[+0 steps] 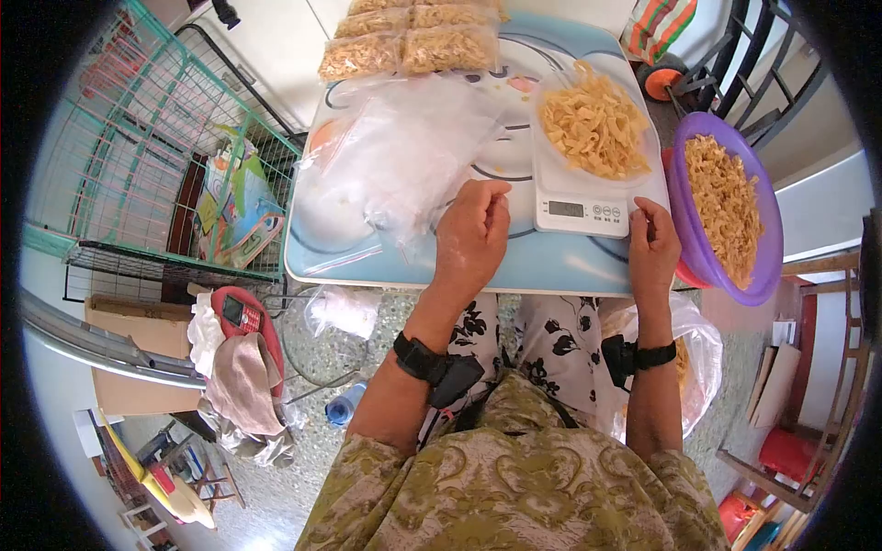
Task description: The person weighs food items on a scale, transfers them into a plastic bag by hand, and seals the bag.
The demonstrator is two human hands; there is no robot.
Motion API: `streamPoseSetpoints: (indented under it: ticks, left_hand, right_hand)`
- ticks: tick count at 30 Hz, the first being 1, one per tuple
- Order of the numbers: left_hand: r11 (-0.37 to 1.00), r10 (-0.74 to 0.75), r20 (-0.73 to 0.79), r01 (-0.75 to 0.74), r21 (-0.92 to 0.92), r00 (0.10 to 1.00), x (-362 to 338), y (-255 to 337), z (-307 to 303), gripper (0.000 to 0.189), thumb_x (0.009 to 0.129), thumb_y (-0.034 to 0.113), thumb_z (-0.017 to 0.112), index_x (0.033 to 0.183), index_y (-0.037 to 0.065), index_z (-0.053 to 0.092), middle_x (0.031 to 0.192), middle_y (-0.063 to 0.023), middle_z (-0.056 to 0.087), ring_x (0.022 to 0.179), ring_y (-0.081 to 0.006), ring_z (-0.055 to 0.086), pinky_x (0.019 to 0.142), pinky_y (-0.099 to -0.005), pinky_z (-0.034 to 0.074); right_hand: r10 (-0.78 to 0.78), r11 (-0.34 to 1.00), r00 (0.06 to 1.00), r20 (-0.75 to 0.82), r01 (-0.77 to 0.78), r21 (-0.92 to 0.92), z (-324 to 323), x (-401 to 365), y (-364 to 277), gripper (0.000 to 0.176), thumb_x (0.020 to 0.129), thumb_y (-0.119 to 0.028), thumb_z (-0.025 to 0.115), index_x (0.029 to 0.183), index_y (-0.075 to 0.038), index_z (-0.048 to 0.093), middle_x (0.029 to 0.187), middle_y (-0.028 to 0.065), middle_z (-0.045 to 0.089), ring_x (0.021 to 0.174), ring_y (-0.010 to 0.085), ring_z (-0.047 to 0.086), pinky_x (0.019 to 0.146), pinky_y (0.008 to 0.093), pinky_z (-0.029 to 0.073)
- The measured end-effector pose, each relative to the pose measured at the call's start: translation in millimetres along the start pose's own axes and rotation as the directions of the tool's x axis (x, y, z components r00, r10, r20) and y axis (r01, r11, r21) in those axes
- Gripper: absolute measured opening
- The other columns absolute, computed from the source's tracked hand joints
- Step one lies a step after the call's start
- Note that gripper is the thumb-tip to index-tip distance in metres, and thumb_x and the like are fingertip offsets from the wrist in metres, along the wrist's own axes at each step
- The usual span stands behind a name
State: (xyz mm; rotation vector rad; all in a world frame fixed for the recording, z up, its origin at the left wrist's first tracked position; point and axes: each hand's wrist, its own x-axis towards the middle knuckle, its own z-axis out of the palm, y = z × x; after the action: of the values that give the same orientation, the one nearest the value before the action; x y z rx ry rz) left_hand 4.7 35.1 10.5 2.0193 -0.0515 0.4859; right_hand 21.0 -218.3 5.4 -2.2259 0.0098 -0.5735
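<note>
My left hand (472, 233) rests on the blue table with its fingers curled in, beside a loose heap of clear plastic bags (395, 156). Nothing shows in that hand. At the right front corner of a white digital scale (602, 219) is my right hand (653, 241), its fingers bent and closed with no object visible in them. A shallow clear dish (650, 151) sits on the scale and holds a pile of yellowish dried strips (595, 124). The digits on the scale's display are too faint to read.
Filled bags of dried strips (450, 48) lie in rows at the table's back. A purple basin (774, 248) of similar pieces stands at the right. A green wire cage (138, 138) is at the left, and an open plastic sack (703, 354) stands below the table.
</note>
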Motion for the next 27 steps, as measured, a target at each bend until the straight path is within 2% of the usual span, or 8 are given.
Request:
streamPoseSetpoints:
  ticks: [5, 9, 11, 12, 14, 18, 23, 27]
  left_hand:
    - [0.994, 0.106, 0.084, -0.105, -0.016, 0.991, -5, 16, -13, 0.014, 0.093, 0.010, 0.058, 0.104, 0.003, 0.064, 0.089, -0.0110, 0.063, 0.073, -0.0188, 0.061, 0.066, -0.0312, 0.050]
    - [1.000, -0.007, -0.014, 0.007, 0.023, 1.000, 0, 32, -41, 0.013, 0.093, 0.010, 0.059, 0.103, 0.004, 0.065, 0.093, -0.0117, 0.064, 0.074, -0.0197, 0.062, 0.066, -0.0309, 0.050]
    - [0.983, 0.051, -0.306, 0.007, 0.186, 0.951, 7, 21, -56, 0.018, 0.091, 0.013, 0.063, 0.106, 0.004, 0.064, 0.101, -0.0135, 0.064, 0.087, -0.0254, 0.062, 0.077, -0.0356, 0.050]
    - [0.982, 0.050, -0.307, 0.009, 0.188, 0.950, 10, 12, -64, 0.018, 0.091, 0.013, 0.063, 0.106, 0.004, 0.064, 0.101, -0.0135, 0.064, 0.087, -0.0254, 0.062, 0.077, -0.0356, 0.050]
    - [0.846, 0.279, -0.396, -0.030, 0.532, 0.875, 14, -12, -78, 0.028, 0.088, 0.018, 0.067, 0.111, 0.003, 0.063, 0.108, -0.0153, 0.062, 0.102, -0.0318, 0.058, 0.090, -0.0420, 0.045]
    - [0.833, 0.159, -0.382, 0.083, 0.546, 0.910, 10, -40, -77, 0.042, 0.083, 0.022, 0.071, 0.118, 0.003, 0.059, 0.121, -0.0169, 0.056, 0.117, -0.0349, 0.048, 0.097, -0.0503, 0.038]
    - [0.824, 0.144, -0.361, 0.090, 0.560, 0.921, 7, -55, -69, 0.029, 0.080, 0.021, 0.073, 0.101, 0.004, 0.064, 0.108, -0.0146, 0.063, 0.108, -0.0336, 0.056, 0.096, -0.0443, 0.041]
    - [0.874, 0.130, -0.339, 0.054, 0.484, 0.932, 4, -64, -71, 0.019, 0.080, 0.017, 0.072, 0.092, 0.007, 0.061, 0.111, -0.0113, 0.060, 0.110, -0.0339, 0.052, 0.092, -0.0486, 0.040]
  right_hand:
    - [-0.029, 0.999, 0.999, 0.021, 0.029, -0.023, 1, 1, 10, 0.019, 0.093, -0.009, 0.058, 0.108, 0.000, 0.065, 0.099, 0.0133, 0.067, 0.090, 0.0218, 0.065, 0.082, 0.0319, 0.051]
    - [-0.017, 0.999, 1.000, 0.016, 0.016, 0.033, 2, -1, 8, 0.017, 0.093, -0.007, 0.058, 0.106, 0.000, 0.066, 0.100, 0.0115, 0.068, 0.091, 0.0204, 0.065, 0.082, 0.0313, 0.051]
    - [-0.005, 0.999, 1.000, 0.019, 0.004, 0.052, 2, 1, 10, 0.017, 0.093, -0.007, 0.058, 0.106, 0.000, 0.066, 0.100, 0.0113, 0.068, 0.091, 0.0193, 0.065, 0.083, 0.0304, 0.050]
    - [-0.005, 0.999, 1.000, 0.021, 0.004, 0.054, 2, 1, 10, 0.017, 0.093, -0.007, 0.058, 0.106, 0.000, 0.066, 0.100, 0.0113, 0.068, 0.091, 0.0193, 0.065, 0.083, 0.0304, 0.050]
    - [-0.021, 0.999, 0.999, 0.030, 0.020, 0.029, 1, 1, 8, 0.016, 0.093, -0.007, 0.058, 0.105, 0.000, 0.066, 0.098, 0.0111, 0.068, 0.090, 0.0183, 0.064, 0.082, 0.0293, 0.050]
    - [-0.020, 1.000, 0.999, 0.040, 0.019, 0.009, -1, 2, 6, 0.016, 0.093, -0.007, 0.058, 0.104, 0.000, 0.066, 0.097, 0.0105, 0.068, 0.089, 0.0172, 0.064, 0.082, 0.0288, 0.050]
    - [-0.020, 0.998, 0.999, 0.032, 0.018, 0.063, 1, 1, 15, 0.016, 0.094, -0.008, 0.058, 0.104, 0.001, 0.066, 0.098, 0.0104, 0.069, 0.091, 0.0167, 0.064, 0.083, 0.0291, 0.050]
    - [-0.041, 0.998, 0.998, 0.039, 0.039, 0.046, 0, 2, 9, 0.016, 0.094, -0.008, 0.057, 0.105, 0.001, 0.065, 0.099, 0.0107, 0.068, 0.091, 0.0174, 0.064, 0.084, 0.0296, 0.049]
